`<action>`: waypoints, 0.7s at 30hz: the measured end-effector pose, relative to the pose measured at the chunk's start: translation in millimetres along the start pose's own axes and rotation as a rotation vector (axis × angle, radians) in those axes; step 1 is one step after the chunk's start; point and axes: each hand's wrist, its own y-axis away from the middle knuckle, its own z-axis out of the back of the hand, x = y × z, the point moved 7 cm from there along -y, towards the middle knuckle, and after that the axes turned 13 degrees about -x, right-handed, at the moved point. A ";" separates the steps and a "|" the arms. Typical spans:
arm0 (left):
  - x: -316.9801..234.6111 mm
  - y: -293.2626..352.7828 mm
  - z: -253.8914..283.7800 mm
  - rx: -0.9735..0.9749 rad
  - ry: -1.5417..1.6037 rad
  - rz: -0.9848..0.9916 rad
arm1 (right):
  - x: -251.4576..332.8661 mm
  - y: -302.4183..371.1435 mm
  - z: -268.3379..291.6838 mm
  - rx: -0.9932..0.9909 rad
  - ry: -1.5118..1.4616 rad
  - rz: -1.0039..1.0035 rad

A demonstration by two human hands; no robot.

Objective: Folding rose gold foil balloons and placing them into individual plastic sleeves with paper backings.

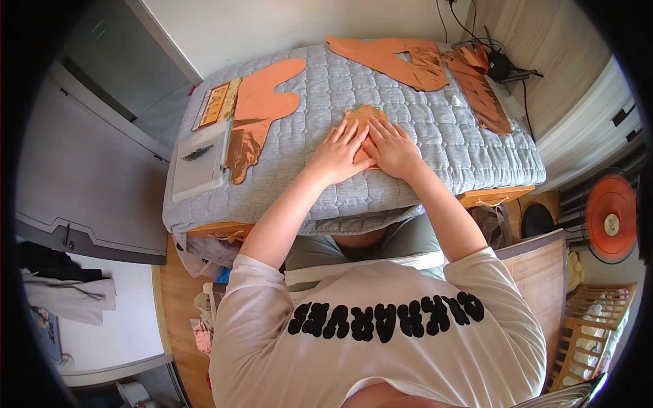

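Note:
My left hand and my right hand lie flat, side by side, on a small rose-gold foil balloon on the quilted grey mattress. Both hands have their fingers stretched out, and they cover most of the foil. To the left, a larger flat foil balloon with rounded lobes lies with its crinkled end toward me. At the far side rests another flat foil balloon with a small opening in it. A crinkled foil strip lies along the right side.
A yellow and red printed packet and a pale flat tray with a dark green item lie at the mattress's left edge. Dark cables bunch at the far right corner. An orange fan stands at the right.

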 end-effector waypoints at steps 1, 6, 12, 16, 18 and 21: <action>0.6 -0.7 -0.6 0.023 -0.014 0.012 | 1.1 -0.3 1.8 -0.001 0.001 0.000; 6.7 2.7 2.8 0.036 -0.083 0.111 | 4.8 -1.3 7.1 0.002 -0.036 -0.011; 3.3 0.2 4.6 0.058 -0.068 0.119 | -0.5 -0.5 5.6 -0.010 -0.032 -0.008; 0.2 10.0 7.1 0.094 -0.060 0.109 | 7.8 8.3 9.6 0.003 -0.036 -0.020; -2.3 25.8 8.3 0.058 -0.020 0.110 | 20.7 22.2 16.1 -0.012 -0.023 -0.026; -29.3 45.1 33.3 -0.037 -0.043 0.098 | 29.6 44.3 28.3 -0.022 -0.036 -0.032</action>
